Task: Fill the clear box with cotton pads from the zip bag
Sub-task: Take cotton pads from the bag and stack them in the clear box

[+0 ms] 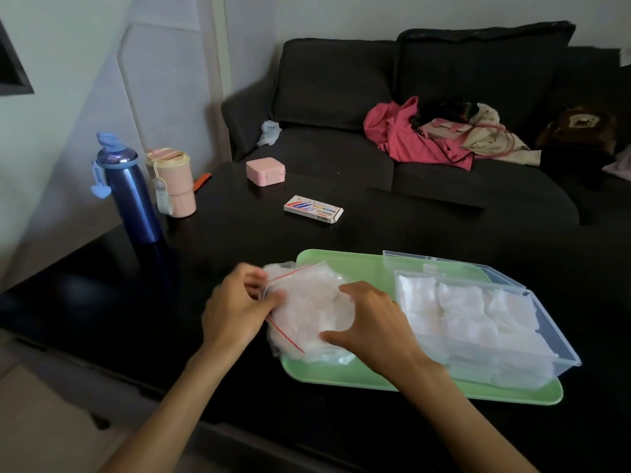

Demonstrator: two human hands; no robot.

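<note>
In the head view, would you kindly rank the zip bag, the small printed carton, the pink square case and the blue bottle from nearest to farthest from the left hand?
From the left hand:
1. Zip bag, pinched at its red-striped edge.
2. Small printed carton, beyond, mid-table.
3. Blue bottle, far left, and pink square case, at the far edge: too close to call.

Beyond the fingers on dark table (392, 227): blue bottle (131, 196), pink cup (174, 182), pink case (265, 171), printed carton (313, 209). Sofa (324, 87) behind, clothes (440, 133) heaped.
</note>
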